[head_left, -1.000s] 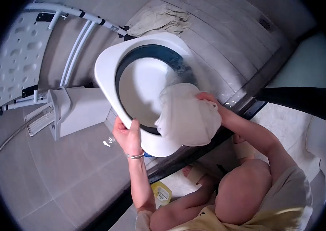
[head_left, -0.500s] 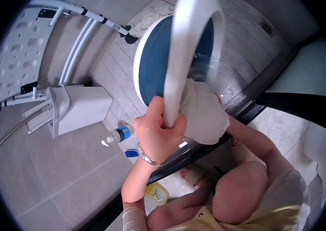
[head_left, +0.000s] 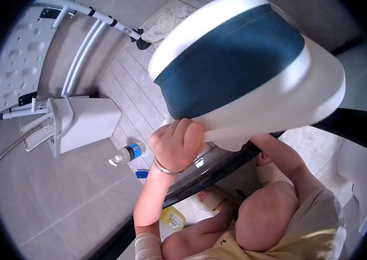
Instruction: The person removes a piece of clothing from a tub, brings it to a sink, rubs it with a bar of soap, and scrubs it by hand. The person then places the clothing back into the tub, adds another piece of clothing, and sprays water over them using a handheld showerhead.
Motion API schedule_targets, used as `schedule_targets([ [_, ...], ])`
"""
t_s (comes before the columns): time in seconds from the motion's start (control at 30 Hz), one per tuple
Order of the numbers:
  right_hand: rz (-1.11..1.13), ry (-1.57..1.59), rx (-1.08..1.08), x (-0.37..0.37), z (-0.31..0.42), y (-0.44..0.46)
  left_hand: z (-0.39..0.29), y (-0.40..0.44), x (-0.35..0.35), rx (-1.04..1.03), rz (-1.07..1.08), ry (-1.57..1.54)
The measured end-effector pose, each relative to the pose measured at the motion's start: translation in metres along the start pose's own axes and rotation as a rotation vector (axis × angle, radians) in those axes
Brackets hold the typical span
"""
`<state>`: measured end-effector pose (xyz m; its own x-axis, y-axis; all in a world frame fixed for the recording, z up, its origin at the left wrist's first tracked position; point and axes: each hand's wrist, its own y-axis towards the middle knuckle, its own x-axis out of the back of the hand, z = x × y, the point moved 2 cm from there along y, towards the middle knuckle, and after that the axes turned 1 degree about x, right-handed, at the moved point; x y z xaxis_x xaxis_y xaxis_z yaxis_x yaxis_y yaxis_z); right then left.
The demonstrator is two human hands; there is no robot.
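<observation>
A white and blue collapsible basin (head_left: 235, 69) is tilted up in front of me, its blue side band and broad white parts facing me. My left hand (head_left: 178, 145), with a silver bangle at the wrist, is closed around the basin's white edge at its lower left. My right forearm (head_left: 285, 156) reaches up behind the basin, which hides the right hand and its fingers. A piece of white cloth (head_left: 229, 143) shows below the basin, close to the right wrist.
Left of the basin lie a clear bottle (head_left: 129, 152) with a blue label and a small blue object (head_left: 142, 173). A white bin-like container (head_left: 90, 123) and a white perforated seat (head_left: 21, 56) stand further left. A dark ledge (head_left: 218, 173) crosses before my knees. Crumpled cloth (head_left: 168, 26) lies behind.
The basin has been lifted and tipped, so its outer side now faces me instead of its inside with splashing water. The cloth and right hand have become mostly hidden behind it.
</observation>
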<state>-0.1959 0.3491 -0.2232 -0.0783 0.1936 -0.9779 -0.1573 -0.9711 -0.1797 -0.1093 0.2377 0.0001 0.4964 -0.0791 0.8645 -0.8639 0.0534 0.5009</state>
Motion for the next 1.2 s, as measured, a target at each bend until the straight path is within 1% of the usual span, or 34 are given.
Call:
schedule_targets([
  [0.13, 0.003, 0.022, -0.025, 0.001, 0.000, 0.001, 0.007, -0.005, -0.002, -0.030, -0.023, 0.061],
  [0.23, 0.001, 0.041, -0.039, 0.000, 0.001, 0.003, 0.013, -0.009, 0.003, 0.029, -0.016, 0.097],
  [0.37, 0.002, 0.040, -0.049, -0.001, 0.003, 0.003, 0.023, -0.021, 0.016, 0.136, -0.073, 0.129],
  [0.4, 0.004, 0.035, -0.045, 0.000, 0.005, 0.004, 0.025, -0.024, 0.020, 0.189, -0.094, 0.116],
  [0.5, 0.010, 0.029, -0.039, -0.001, 0.009, 0.008, 0.035, -0.043, 0.033, 0.385, -0.200, 0.247],
  [0.57, 0.010, 0.028, -0.034, -0.002, 0.013, 0.009, 0.046, -0.065, 0.038, 0.663, -0.292, 0.129],
  [0.6, 0.004, 0.034, -0.030, -0.002, 0.016, 0.008, 0.050, -0.076, 0.039, 0.727, -0.348, 0.048],
  [0.63, -0.002, 0.038, -0.027, 0.000, 0.019, 0.007, 0.047, -0.082, 0.041, 0.893, -0.385, -0.100],
  [0.7, -0.019, 0.057, -0.021, 0.002, 0.024, 0.003, 0.048, -0.099, 0.040, 1.038, -0.465, -0.263],
  [0.73, -0.029, 0.065, -0.017, 0.005, 0.026, 0.000, 0.052, -0.116, 0.040, 1.144, -0.402, -0.338],
  [0.83, -0.061, 0.091, -0.009, 0.008, 0.032, -0.005, 0.062, -0.163, 0.021, 1.278, -0.543, -0.566],
  [0.87, -0.057, 0.100, -0.008, 0.007, 0.035, -0.006, 0.063, -0.173, 0.015, 1.369, -0.543, -0.618],
  [0.9, -0.054, 0.097, 0.003, 0.004, 0.039, -0.007, 0.063, -0.183, 0.008, 1.425, -0.601, -0.703],
  [1.0, -0.038, 0.083, 0.036, -0.006, 0.053, -0.007, 0.077, -0.223, -0.014, 1.541, -0.551, -0.733],
  [1.03, -0.031, 0.075, 0.050, -0.011, 0.058, -0.007, 0.087, -0.245, -0.021, 1.555, -0.582, -0.801],
  [1.1, -0.017, 0.057, 0.070, -0.023, 0.064, -0.004, 0.097, -0.267, -0.033, 1.604, -0.607, -0.832],
  [1.2, -0.045, -0.008, 0.114, -0.036, 0.072, 0.003, 0.106, -0.279, -0.043, 1.693, -0.497, -0.801],
])
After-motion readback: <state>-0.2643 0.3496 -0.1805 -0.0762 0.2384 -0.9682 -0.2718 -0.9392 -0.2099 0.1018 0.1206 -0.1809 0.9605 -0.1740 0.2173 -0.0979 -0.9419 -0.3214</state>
